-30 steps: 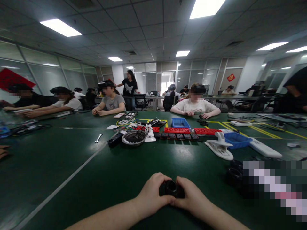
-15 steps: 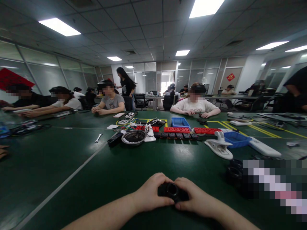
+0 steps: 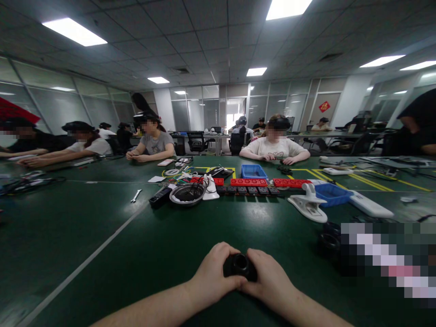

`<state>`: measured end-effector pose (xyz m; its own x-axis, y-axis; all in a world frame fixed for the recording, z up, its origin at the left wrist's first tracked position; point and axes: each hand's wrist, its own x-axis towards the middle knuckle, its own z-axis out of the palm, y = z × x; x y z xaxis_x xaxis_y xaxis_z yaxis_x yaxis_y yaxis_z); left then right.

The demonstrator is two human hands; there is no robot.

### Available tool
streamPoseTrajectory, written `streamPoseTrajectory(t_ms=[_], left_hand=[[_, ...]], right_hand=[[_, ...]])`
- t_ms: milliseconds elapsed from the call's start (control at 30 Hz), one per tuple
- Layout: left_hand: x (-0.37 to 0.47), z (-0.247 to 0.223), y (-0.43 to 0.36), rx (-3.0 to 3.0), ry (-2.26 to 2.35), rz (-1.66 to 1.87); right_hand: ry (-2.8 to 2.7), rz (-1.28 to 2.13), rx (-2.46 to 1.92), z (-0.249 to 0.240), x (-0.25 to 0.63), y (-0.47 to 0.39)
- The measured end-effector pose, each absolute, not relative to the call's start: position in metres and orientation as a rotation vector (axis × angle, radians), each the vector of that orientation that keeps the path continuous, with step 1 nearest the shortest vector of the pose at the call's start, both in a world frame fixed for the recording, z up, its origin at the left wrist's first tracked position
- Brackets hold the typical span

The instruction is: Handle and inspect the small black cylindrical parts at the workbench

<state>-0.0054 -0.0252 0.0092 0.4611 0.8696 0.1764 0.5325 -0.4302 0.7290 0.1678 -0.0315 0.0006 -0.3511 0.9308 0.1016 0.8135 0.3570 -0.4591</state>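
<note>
A black round part with a raised hollow ring [image 3: 241, 263] is between my hands, low in the middle of the view, over the green table [image 3: 163, 254]. My left hand [image 3: 216, 270] wraps its left side, and my right hand [image 3: 267, 274] wraps its right side. Both thumbs meet along the near edge. The fingertips come close together at the far edge. My palms cover much of the part's sides, and whether it touches the table cannot be made out.
Ahead lie a metal bowl [image 3: 187, 194], a white clip base [image 3: 308, 206], blue trays [image 3: 254, 171], red socket strips [image 3: 248, 182] and a wrench [image 3: 136, 195]. Black round parts [image 3: 329, 240] sit at the right. Several people sit across the table.
The camera view has shifted slightly. Both hands still hold the black part, its ring now tilted a little differently, and the right thumb is closer to the left thumb.
</note>
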Motion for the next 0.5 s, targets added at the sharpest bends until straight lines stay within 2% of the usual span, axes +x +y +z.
streamPoseTrajectory(t_ms=[133, 333, 500], left_hand=[[-0.008, 0.008, -0.026, 2.142, 1.14, 0.735], [-0.02, 0.004, -0.023, 2.158, 1.089, 0.884], [-0.022, -0.002, -0.015, 1.945, 1.16, 0.956]], right_hand=[[-2.276, 0.547, -1.458, 0.002, 0.171, -0.032], [-2.097, 0.625, -1.089, 0.011, 0.188, -0.032], [-2.017, 0.493, -1.302, 0.005, 0.191, -0.029]])
